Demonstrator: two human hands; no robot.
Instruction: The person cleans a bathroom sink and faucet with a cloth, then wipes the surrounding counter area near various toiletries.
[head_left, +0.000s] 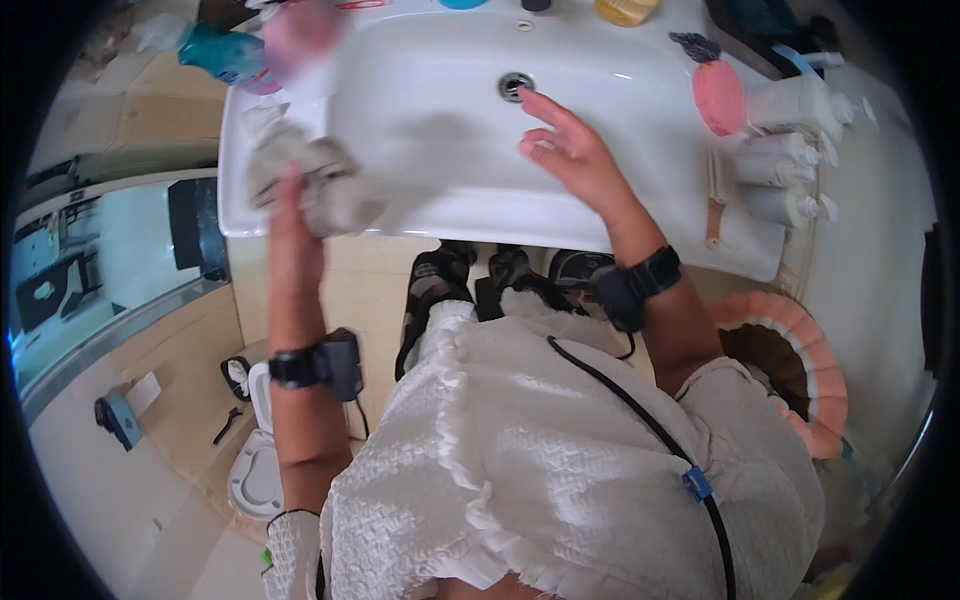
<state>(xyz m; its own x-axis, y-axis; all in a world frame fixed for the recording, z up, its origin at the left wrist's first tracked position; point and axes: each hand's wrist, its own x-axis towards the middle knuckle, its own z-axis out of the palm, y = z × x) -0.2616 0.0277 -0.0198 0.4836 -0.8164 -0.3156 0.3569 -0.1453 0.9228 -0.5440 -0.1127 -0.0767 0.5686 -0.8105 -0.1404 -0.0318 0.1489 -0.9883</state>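
Observation:
My left hand (290, 205) grips a crumpled grey cloth (330, 185) and presses it on the front left rim of a white washbasin (420, 210). The cloth looks blurred with motion. My right hand (570, 150) rests open and flat inside the bowl, fingers spread, just below the metal drain (515, 85). It holds nothing. Both wrists carry black bands with small devices.
A teal spray bottle (222, 52) lies at the basin's back left. On the right ledge sit a pink round sponge (720, 97), white pump bottles (790, 150) and a brush (714, 205). A pink-rimmed basket (800, 350) stands at lower right. A toilet brush holder (255, 470) stands on the floor.

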